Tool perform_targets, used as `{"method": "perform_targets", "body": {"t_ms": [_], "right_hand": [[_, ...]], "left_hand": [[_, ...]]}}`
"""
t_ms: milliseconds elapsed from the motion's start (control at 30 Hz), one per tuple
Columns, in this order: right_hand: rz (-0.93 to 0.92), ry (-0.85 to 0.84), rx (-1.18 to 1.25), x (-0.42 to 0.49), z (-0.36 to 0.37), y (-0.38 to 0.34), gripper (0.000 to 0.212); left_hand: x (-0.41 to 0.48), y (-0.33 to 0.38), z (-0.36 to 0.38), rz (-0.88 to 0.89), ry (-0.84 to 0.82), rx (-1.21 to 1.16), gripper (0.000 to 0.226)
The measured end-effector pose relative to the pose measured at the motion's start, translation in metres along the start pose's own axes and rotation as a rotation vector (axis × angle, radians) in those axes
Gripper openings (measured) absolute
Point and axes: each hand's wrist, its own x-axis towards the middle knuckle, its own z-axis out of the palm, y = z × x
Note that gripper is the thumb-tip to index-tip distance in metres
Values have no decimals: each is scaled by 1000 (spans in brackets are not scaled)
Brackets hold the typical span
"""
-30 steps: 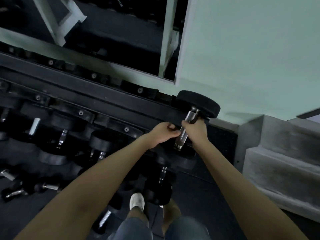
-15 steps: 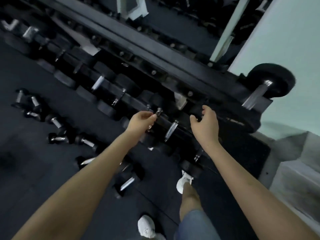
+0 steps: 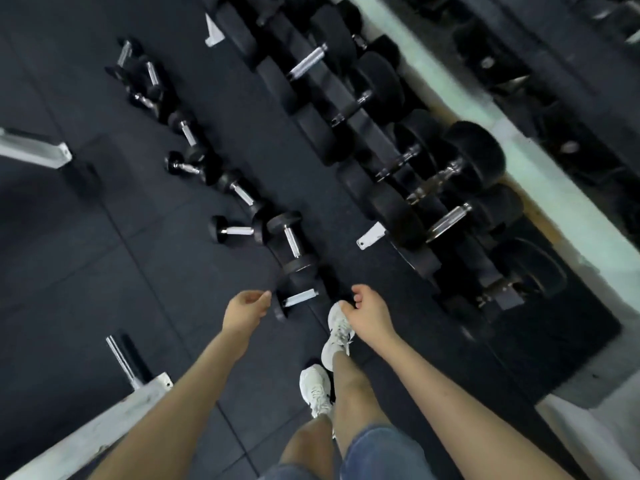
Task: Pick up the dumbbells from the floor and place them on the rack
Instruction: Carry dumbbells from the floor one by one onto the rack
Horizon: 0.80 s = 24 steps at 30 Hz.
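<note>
Several black dumbbells with chrome handles lie in a loose row on the dark rubber floor. The nearest dumbbell [image 3: 298,298] lies just ahead of my hands, and a larger dumbbell [image 3: 291,239] lies right behind it. My left hand [image 3: 245,311] hangs empty just left of the nearest one, fingers loosely curled. My right hand [image 3: 367,315] hangs empty to its right, above my shoe. The dumbbell rack [image 3: 398,161] runs along the right, loaded with several big black dumbbells.
My two white shoes [image 3: 337,332] stand on the floor beside the rack's base. A white bench frame [image 3: 104,427] with a chrome bar sits at the lower left, and another white frame end [image 3: 34,152] at the left edge. A pale wall base runs behind the rack.
Both hands have let go of the large dumbbell now resting on the rack and dropped away from it. My view has swung down to the floor and the loose dumbbells.
</note>
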Motion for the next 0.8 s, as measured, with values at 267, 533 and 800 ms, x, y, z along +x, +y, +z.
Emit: {"method": "perform_targets", "body": {"t_ms": [267, 533, 800], "right_hand": [[264, -104, 210, 134, 110, 46, 35], [595, -105, 521, 247, 236, 119, 59], [741, 86, 924, 357, 332, 189, 64]], "left_hand": [[120, -69, 32, -65, 48, 279, 31], [282, -152, 68, 152, -71, 727, 36], [436, -221, 119, 324, -286, 1000, 59]]}}
